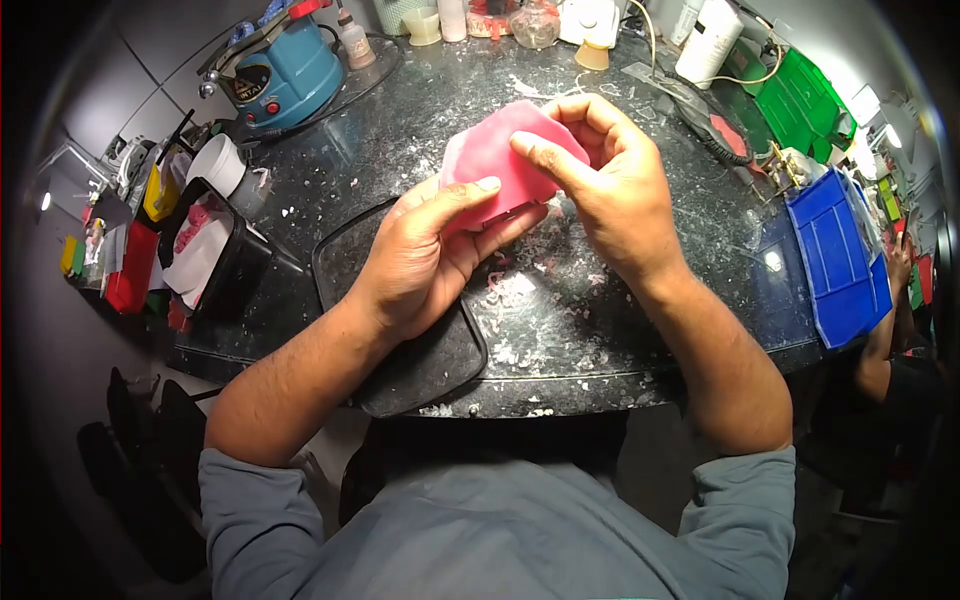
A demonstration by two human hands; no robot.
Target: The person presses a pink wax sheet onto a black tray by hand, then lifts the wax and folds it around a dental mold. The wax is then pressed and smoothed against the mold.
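Observation:
A pink sheet (505, 150), thin and bent, is held up between both hands above the dark speckled bench (560, 350). My left hand (425, 250) grips its lower left edge, thumb on the front and fingers behind. My right hand (620, 190) pinches its right side, thumb pressed on the face and fingers curled behind the edge. A paler layer shows along the sheet's upper left edge. Under my left forearm lies a flat black tray (430, 370), partly hidden by the arm.
A blue machine (290, 75) stands at the back left, near a black bin (235, 265) and white tub (217, 165). Bottles and cups line the back. Blue (830, 255) and green (800, 100) trays are at right, with another person's arm (880, 340) beyond. Crumbs litter the bench.

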